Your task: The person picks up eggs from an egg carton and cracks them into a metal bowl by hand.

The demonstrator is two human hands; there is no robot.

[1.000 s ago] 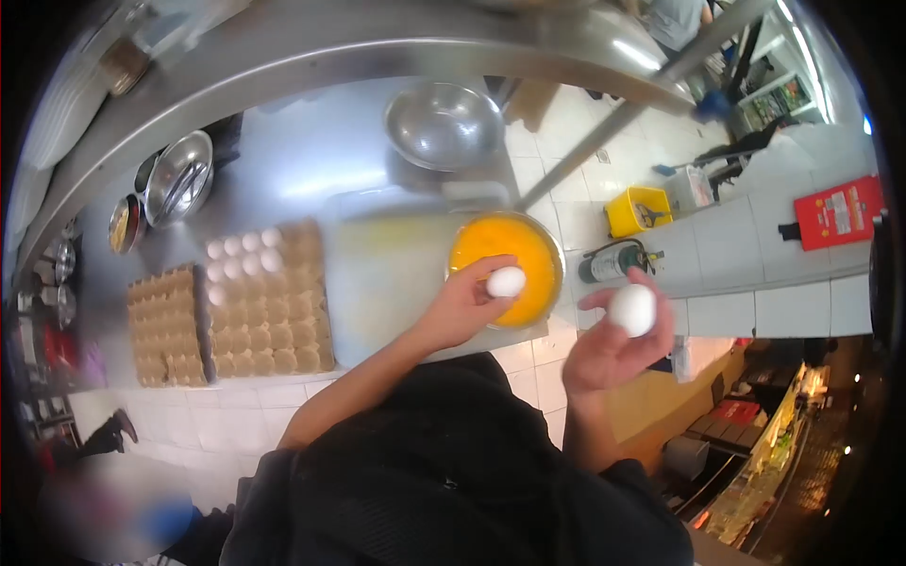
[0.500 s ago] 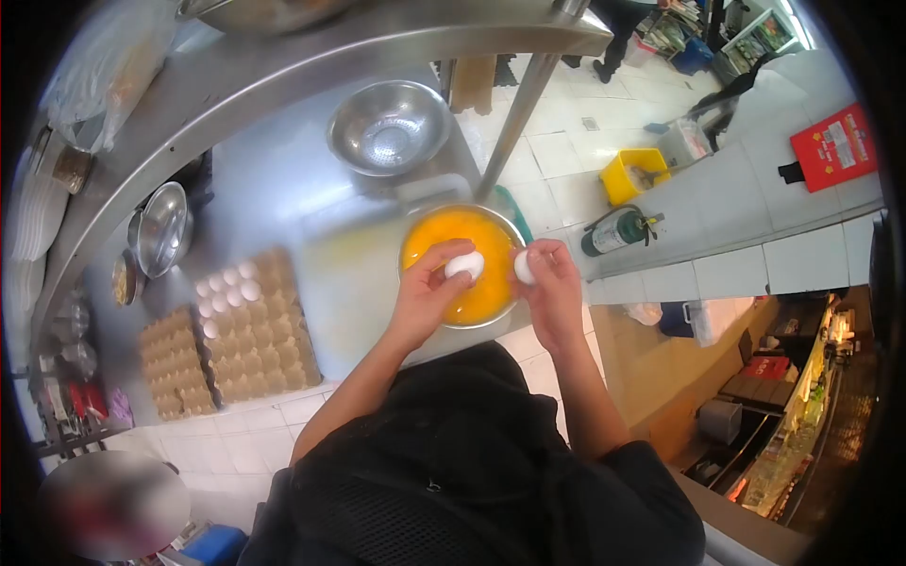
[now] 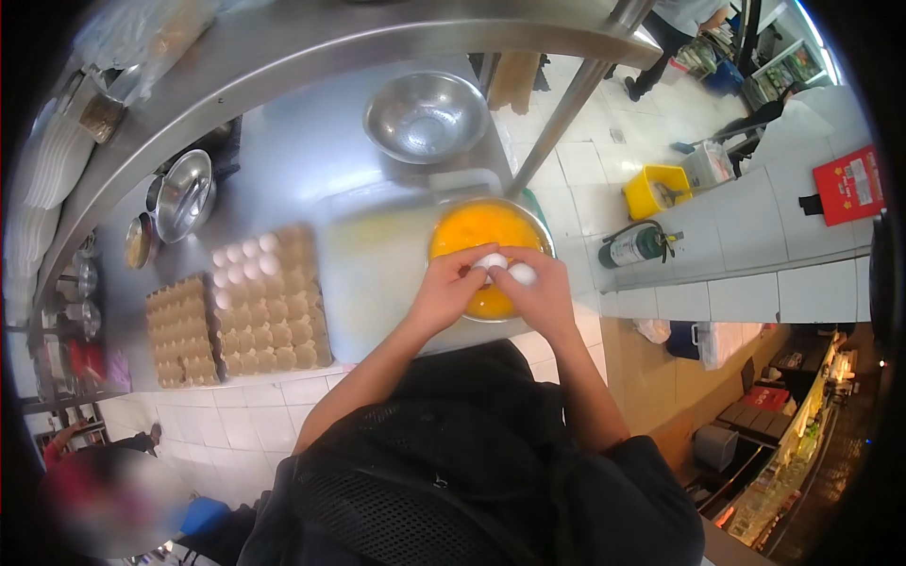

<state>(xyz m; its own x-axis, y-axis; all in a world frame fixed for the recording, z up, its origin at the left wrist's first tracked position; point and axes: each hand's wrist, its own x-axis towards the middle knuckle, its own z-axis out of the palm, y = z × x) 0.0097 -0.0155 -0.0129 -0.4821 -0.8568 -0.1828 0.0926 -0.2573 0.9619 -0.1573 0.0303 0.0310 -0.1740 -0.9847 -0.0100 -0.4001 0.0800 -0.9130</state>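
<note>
Over a metal bowl point(image 3: 550, 247) of yellow-orange beaten-looking egg point(image 3: 481, 226), both of my hands meet. One white egg point(image 3: 491, 262) sits between my left hand point(image 3: 447, 291) and my right thumb, the fingertips of both hands closed round it. A second white egg point(image 3: 522, 274) rests in my right hand point(image 3: 545, 300), tucked behind the thumb. Whether the first shell is cracked I cannot make out. On the left of the counter, a cardboard egg tray point(image 3: 278, 330) has several white eggs point(image 3: 247, 259) at its far left part.
A second cardboard tray point(image 3: 179, 335) lies beside the first. A white cutting board point(image 3: 368, 274) adjoins the bowl, with an empty steel bowl point(image 3: 425, 118) behind it. A metal shelf point(image 3: 377, 36) and its post point(image 3: 566, 123) frame the counter. People stand far right and lower left.
My hands have come together over the bowl, the right one moving in to the left one's egg. The camera view has shifted, and a person at lower left shows more.
</note>
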